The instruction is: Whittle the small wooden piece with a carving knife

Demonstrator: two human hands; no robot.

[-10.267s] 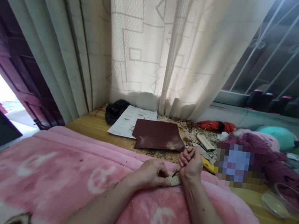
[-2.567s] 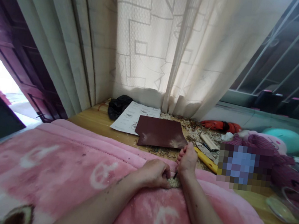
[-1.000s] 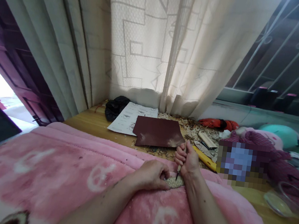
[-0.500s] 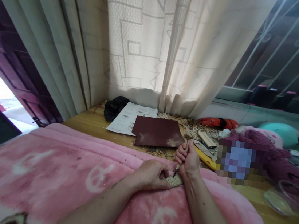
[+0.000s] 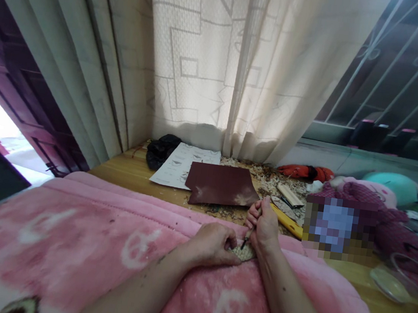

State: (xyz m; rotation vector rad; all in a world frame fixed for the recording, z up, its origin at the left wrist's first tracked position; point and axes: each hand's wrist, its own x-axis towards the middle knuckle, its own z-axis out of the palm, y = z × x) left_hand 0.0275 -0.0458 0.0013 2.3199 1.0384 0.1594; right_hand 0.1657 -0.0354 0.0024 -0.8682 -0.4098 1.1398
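My left hand is closed on the left end of a small, pale wooden piece with a grid-like, scaly pattern cut in its top. The piece rests low over the pink plush blanket. My right hand is wrapped round the handle of a carving tool, held steeply. Its dark metal tip points down and meets the piece near my left fingertips. Most of the handle is hidden in my fist, and my left fingers cover part of the wood.
Wood shavings litter the wooden tabletop. On it lie a maroon sheet, printed paper, a black bag, a yellow-handled tool, a pale block, a red-orange bundle and a clear container.
The carving tool's tip has shifted very slightly on the wooden piece, with a small movement of my right hand. My left hand keeps its hold, and the view has moved a little.
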